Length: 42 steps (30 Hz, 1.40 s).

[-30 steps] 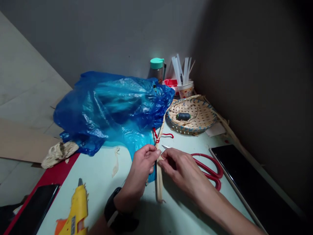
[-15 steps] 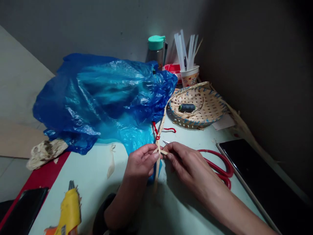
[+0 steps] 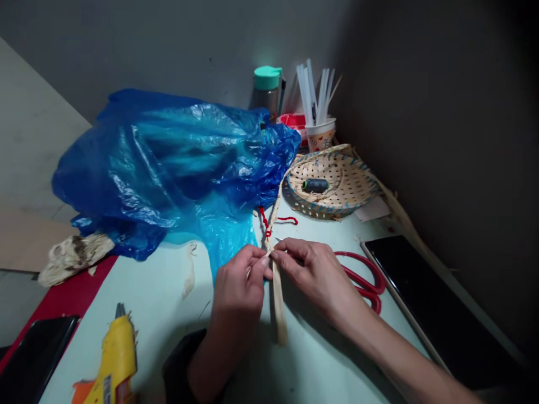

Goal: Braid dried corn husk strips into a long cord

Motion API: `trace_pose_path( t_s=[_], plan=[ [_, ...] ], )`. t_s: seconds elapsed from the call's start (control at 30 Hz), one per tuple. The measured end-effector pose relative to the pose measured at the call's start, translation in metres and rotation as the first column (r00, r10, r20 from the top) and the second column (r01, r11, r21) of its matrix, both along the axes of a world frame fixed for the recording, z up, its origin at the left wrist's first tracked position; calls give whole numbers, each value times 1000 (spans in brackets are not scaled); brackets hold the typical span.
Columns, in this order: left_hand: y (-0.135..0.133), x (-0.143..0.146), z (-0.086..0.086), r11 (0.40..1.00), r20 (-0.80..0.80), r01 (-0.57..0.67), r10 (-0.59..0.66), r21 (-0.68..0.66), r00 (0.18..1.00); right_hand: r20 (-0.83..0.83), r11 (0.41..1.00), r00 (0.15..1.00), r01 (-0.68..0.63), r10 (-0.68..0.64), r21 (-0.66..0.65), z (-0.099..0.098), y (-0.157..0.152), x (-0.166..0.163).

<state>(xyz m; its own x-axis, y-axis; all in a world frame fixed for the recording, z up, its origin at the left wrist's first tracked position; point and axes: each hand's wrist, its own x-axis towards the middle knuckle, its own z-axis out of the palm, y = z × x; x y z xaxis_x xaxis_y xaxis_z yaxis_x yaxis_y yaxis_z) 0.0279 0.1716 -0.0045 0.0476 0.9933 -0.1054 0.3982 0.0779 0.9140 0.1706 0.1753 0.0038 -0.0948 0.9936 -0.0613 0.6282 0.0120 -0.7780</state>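
A pale braid of flat plant fibre (image 3: 275, 210) runs from the basket rim down to my hands, with red yarn (image 3: 268, 231) tied around it. My left hand (image 3: 244, 275) pinches the braid's lower end between thumb and fingers. Close against it, my right hand (image 3: 309, 269) pinches a strand at the same crossing. One long loose strand (image 3: 278, 308) hangs below the fingers toward me. Under and beside my right hand lie scissors with red handles (image 3: 373, 286); only the blade tip shows past the knuckles. The exact crossing of strands is partly hidden by my fingertips.
The woven basket (image 3: 353, 193) holds a dark thread spool (image 3: 315, 185). A blue plastic bag (image 3: 177, 163) covers the back left. A yellow glue gun (image 3: 118, 353), a phone (image 3: 37, 353) and a large black-screened device (image 3: 429, 303) flank my arms. A straw-filled cup (image 3: 320, 134) stands behind.
My right hand has moved in to meet the left at the braid. The hanging strand has swung to the right, and the view has shifted slightly.
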Motion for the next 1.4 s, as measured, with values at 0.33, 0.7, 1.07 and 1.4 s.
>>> trace_pose_path(
  t_s=[0.33,0.7,1.07,1.4],
  plan=[
    [-34,17,5,793,-542,307,35,526,839,-271,997,962,-33,14,-66,-9,0,4],
    [-31,10,31,860,-653,447,-195,245,732,-385,988,915,-151,122,-46,-10,3,8],
    [14,-1,8,896,534,326,-125,-301,836,-186,975,957,-215,221,53,-5,0,14],
    [6,2,4,965,373,82,18,-249,927,58,969,969,-244,241,36,8,-7,14]
  ],
)
